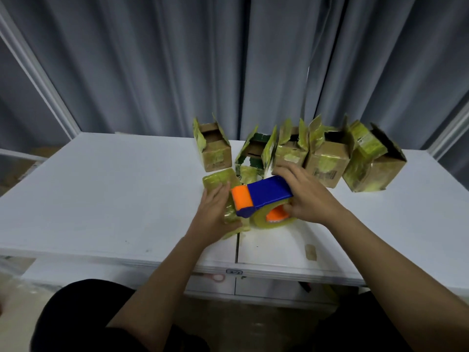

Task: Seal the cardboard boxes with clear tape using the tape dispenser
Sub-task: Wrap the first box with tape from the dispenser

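A small cardboard box (pixel 218 182) wrapped in yellowish tape lies on the white table (pixel 101 199) in front of me. My left hand (pixel 215 217) holds its near side, fingers curled round the box edge. My right hand (pixel 308 196) grips a blue and orange tape dispenser (pixel 264 193) loaded with a roll of clear tape (pixel 261 221). The dispenser's orange end lies over the box, next to my left fingers.
Several open cardboard boxes with tape-covered flaps stand in a row behind: one at the left (pixel 215 148), a dark green one (pixel 253 154), others to the right (pixel 327 161), the last tipped over (pixel 373 163). A scrap of tape (pixel 311 251) lies near the table's front edge. Grey curtains hang behind.
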The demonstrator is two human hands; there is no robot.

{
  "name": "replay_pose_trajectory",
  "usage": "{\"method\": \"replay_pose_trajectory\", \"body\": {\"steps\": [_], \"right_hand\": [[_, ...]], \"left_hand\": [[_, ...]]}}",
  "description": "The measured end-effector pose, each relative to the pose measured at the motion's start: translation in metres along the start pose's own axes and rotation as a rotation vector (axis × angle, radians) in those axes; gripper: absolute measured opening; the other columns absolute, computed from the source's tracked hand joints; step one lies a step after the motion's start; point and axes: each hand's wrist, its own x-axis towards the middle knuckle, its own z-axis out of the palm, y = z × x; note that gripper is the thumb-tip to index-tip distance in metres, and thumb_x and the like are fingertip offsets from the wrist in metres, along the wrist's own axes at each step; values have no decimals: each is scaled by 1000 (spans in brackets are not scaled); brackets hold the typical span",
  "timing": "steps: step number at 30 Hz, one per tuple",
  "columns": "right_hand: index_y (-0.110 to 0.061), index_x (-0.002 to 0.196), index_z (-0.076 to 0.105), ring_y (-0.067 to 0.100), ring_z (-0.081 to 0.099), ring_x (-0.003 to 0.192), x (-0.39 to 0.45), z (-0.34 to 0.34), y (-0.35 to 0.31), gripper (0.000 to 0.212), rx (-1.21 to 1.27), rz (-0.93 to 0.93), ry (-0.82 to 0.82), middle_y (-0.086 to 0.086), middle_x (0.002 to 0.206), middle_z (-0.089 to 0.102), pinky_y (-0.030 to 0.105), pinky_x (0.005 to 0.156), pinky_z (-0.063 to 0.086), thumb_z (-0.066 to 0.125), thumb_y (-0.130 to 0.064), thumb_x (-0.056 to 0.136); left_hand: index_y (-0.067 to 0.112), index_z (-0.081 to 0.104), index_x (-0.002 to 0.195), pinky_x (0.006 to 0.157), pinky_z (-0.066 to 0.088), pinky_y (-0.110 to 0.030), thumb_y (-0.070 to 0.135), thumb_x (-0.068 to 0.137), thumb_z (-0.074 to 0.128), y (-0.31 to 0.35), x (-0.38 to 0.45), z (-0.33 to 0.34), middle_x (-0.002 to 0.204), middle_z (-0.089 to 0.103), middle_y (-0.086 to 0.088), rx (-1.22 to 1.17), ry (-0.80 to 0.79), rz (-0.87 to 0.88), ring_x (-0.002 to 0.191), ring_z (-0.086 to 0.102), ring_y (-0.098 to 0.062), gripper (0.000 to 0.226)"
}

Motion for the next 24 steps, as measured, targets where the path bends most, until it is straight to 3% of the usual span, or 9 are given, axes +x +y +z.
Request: {"method": "replay_pose_trajectory", "body": {"steps": [2, 7, 12, 16, 21, 24], "right_hand": [[-19, 122, 46, 17, 42, 120, -15, 10, 0, 65, 183, 51, 73, 0, 144, 30, 19, 78, 41, 78, -19, 66], [-25, 123, 51, -9, 38, 121, -36, 45, -17, 58, 504, 224, 231, -1, 142, 36, 15, 88, 47, 75, -26, 71], [-36, 124, 45, -2, 40, 124, -38, 44, -24, 63, 642, 267, 200, -9, 135, 44, 15, 95, 43, 75, -24, 71], [-34, 121, 49, 8, 51, 116, -37, 32, -23, 57, 869, 301, 81, -7, 127, 50, 21, 88, 50, 80, -22, 74], [-44, 125, 38, 2, 47, 115, -37, 24, -15, 67, 624, 228, -88, -14, 131, 43, 16, 89, 48, 77, -15, 78], [-46, 127, 32, 4, 45, 110, -34, 22, -14, 69, 494, 211, -125, -14, 126, 40, 8, 83, 41, 76, -19, 81]], "left_hand": [[12, 19, 151, 119, -1, -42, 42, 76, 75, -14, 2, -8, 156, 25, -4, -67, -100, 16, 146, 9, -15, 99], [20, 20, 151, 119, 0, -39, 45, 75, 76, -35, 5, -17, 157, 24, 2, -99, -175, 62, 147, 6, -10, 98], [20, 24, 151, 116, -2, -35, 40, 74, 78, -35, 6, -21, 156, 26, 5, -98, -170, 66, 146, 9, -9, 96], [21, 26, 149, 117, 1, -42, 40, 73, 78, -32, 6, -24, 154, 30, 5, -52, -153, 75, 146, 13, -13, 94], [21, 29, 142, 117, 0, -37, 43, 71, 80, -31, 6, -28, 148, 39, 0, -36, -104, 50, 142, 26, -16, 90], [17, 35, 136, 117, -5, -41, 51, 74, 75, -28, 7, -32, 148, 39, 1, 74, -106, 86, 144, 22, -17, 81]]}}
